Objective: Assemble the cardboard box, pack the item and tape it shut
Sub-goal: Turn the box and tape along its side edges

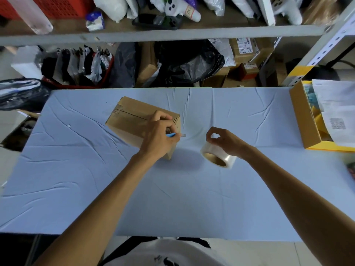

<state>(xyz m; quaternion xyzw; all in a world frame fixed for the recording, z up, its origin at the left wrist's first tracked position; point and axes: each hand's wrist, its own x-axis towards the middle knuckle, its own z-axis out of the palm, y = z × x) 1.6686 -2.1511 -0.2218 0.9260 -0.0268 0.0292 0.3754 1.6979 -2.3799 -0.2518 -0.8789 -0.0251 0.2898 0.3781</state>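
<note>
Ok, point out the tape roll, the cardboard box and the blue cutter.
tape roll (214,149): head view, clear outer side
cardboard box (132,121): head view, top face
blue cutter (170,134): head view, blue handle

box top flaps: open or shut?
Shut. The cardboard box has both top flaps folded flat, meeting along a centre seam. Whether tape already covers that seam, cannot tell.

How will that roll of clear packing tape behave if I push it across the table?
The clear tape roll is round, so on edge it would probably roll. Its hollow cardboard core suggests it's fairly light. The glossy film looks slippery.
</note>
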